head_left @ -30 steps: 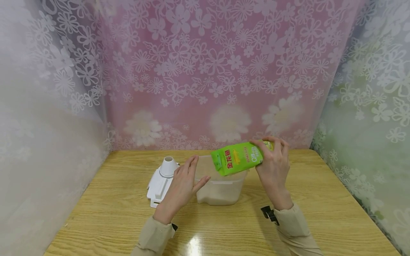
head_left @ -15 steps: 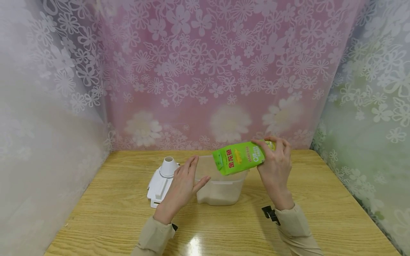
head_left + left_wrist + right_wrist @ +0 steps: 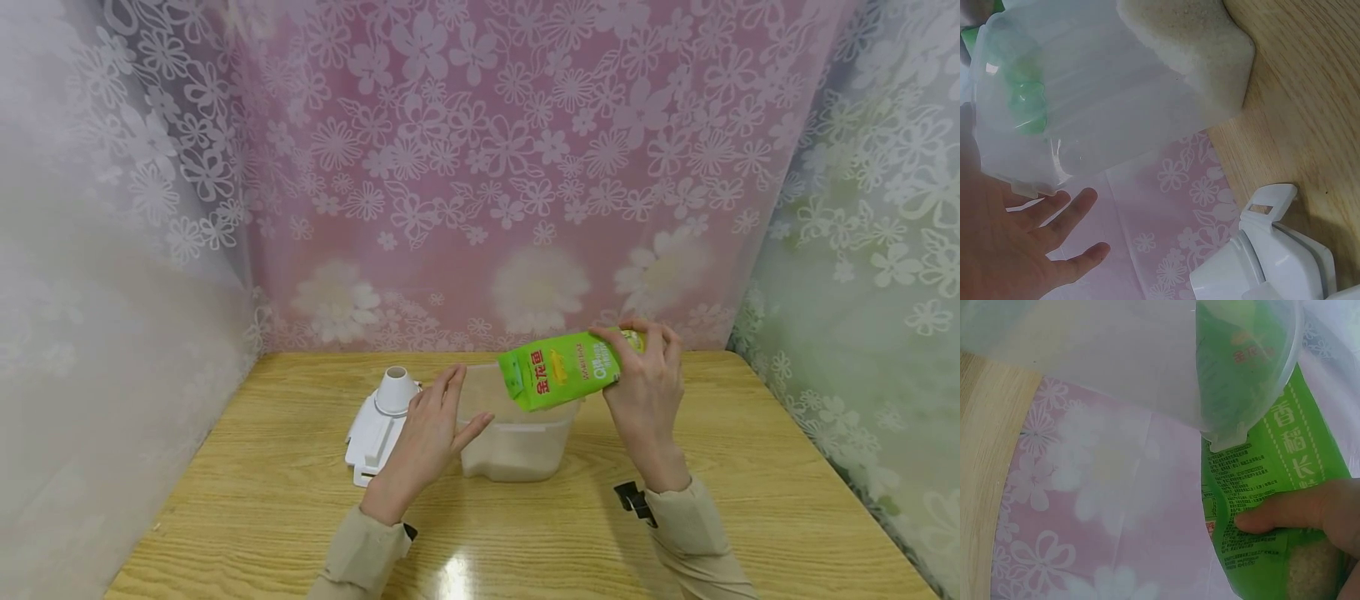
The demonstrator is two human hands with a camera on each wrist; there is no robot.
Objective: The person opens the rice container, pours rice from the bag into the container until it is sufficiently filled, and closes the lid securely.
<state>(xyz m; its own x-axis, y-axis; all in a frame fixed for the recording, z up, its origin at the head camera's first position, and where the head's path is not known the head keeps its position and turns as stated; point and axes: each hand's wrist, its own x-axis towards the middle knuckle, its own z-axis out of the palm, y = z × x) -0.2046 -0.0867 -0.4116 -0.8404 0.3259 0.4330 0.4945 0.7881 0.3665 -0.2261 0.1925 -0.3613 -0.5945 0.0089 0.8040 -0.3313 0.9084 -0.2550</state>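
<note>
My right hand (image 3: 645, 396) grips a green bag of rice (image 3: 562, 371) by its right end. The bag lies tilted over a translucent plastic container (image 3: 517, 454), its left end lower. Through the container wall, the right wrist view shows part of the bag inside the rim, and a thumb (image 3: 1285, 512) presses on the printed side. Pale rice (image 3: 1191, 50) has gathered at the container's bottom in the left wrist view. At the container's left side is my left hand (image 3: 423, 433), fingers extended and thumb spread by the rim; contact is partly hidden.
A white lid (image 3: 375, 442) with a cone-shaped spout (image 3: 395, 390) lies left of the container, partly behind my left hand. All this stands on a wood-grain table (image 3: 262, 500). Flowered curtains (image 3: 510, 167) enclose the back and both sides.
The rice bag and my right hand have shifted slightly to the right. My left hand, the container and the lid look unmoved.
</note>
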